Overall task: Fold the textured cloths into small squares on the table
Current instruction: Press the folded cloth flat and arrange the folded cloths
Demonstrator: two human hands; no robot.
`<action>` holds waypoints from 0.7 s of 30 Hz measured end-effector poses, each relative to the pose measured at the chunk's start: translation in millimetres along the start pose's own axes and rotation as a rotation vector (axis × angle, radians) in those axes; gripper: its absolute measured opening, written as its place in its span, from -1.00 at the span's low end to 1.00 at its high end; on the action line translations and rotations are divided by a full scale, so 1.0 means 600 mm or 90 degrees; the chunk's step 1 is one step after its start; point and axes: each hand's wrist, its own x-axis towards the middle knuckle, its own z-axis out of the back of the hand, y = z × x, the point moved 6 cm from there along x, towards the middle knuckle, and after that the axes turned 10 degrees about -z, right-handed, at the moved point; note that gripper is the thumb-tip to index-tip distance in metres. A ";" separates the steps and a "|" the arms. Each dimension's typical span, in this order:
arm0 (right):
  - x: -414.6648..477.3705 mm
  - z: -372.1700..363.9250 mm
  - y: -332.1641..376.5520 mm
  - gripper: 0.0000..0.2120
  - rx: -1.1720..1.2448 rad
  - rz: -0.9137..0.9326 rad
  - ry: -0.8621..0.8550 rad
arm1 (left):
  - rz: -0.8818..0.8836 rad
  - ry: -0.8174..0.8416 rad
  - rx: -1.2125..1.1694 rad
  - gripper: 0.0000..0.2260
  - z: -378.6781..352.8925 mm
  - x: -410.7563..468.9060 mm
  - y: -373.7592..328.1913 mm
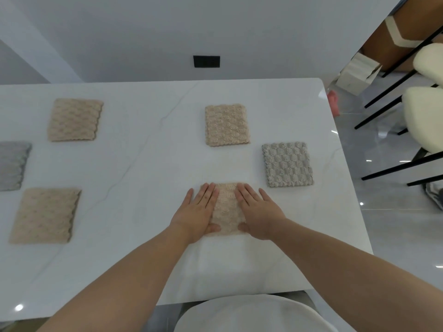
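Observation:
A beige textured cloth (227, 209), folded into a small square, lies on the white table (148, 168) in front of me. My left hand (197, 210) lies flat on its left side and my right hand (257, 210) flat on its right side, fingers spread, thumbs at its near edge. Farther back lies a folded beige square (226, 124), and to the right a folded grey square (287, 164). On the left lie two larger beige cloths (75, 119) (45, 215) and a grey cloth (12, 165), partly cut off by the frame edge.
The table's right edge (347, 164) borders a glossy floor with cream chairs on black legs (422, 116). A white chair seat (251, 315) sits under me at the near edge. A black wall socket (206, 61) is behind the table.

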 end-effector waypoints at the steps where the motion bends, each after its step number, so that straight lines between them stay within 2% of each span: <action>1: 0.003 -0.002 0.000 -0.07 0.003 0.000 0.007 | 0.001 -0.002 0.000 -0.10 -0.002 0.000 0.001; 11: 0.006 0.001 0.006 -0.05 -0.011 -0.034 0.059 | -0.011 0.026 0.051 -0.06 -0.004 0.009 0.012; 14: 0.005 0.001 0.007 -0.04 -0.020 -0.039 0.071 | -0.003 0.033 0.021 -0.06 -0.004 0.009 0.013; 17: 0.003 0.005 0.006 -0.04 -0.027 -0.028 0.075 | -0.007 0.037 -0.079 -0.06 0.013 0.006 0.012; 19: 0.003 0.014 0.003 -0.06 -0.029 -0.002 0.071 | -0.017 0.007 -0.138 -0.12 0.043 0.007 0.019; 21: 0.008 0.044 -0.007 -0.16 0.009 0.018 0.032 | -0.027 -0.067 -0.139 -0.20 0.084 0.014 0.038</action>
